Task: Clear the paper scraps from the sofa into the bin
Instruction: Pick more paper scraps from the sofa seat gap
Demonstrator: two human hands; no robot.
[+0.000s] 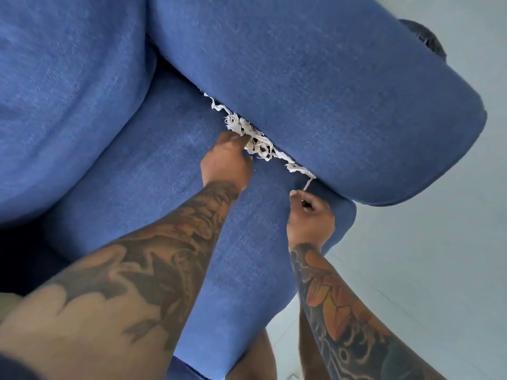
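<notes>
**Two hands at one line of paper scraps in the sofa crease**

The fingers of the right hand are pinched shut on a single thin white strip, the tail end of the paper scraps, just below the crease. The fingers of the left hand are curled closed into the thickest clump of the same scraps, at about one o'clock from that hand; the fingertips themselves are hidden in the paper, so how much they grip cannot be told.

Two hands, two tattooed forearms, one continuous tangle of shredded white paper. The tangle runs from ten o'clock to four o'clock, wedged in the gap between the seat cushion and the armrest of the blue sofa. Part of it disappears into the gap, so separate scraps cannot be counted. The right hand lies at four o'clock from the left, near the cushion's front corner.

One dark, blurred object shows past the armrest at one o'clock. The pale floor fills the right side.
</notes>
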